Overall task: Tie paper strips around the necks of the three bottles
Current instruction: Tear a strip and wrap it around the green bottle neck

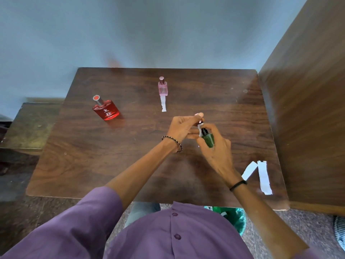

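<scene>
My right hand (217,146) grips a small green bottle (209,140) above the middle of the wooden table (112,156). My left hand (183,127) pinches a white paper strip (200,128) at that bottle's dark neck. A red bottle (106,109) stands at the left with a bare neck. A pink bottle (163,87) stands at the back, and a white strip (163,104) lies on the table in front of it. Two loose white strips (258,175) lie near the table's right front corner.
A tall wooden panel (308,109) rises along the table's right edge. A lower wooden surface (28,126) adjoins the table on the left. A green bag (233,217) sits on the floor under the front edge. A blue-grey wall lies behind.
</scene>
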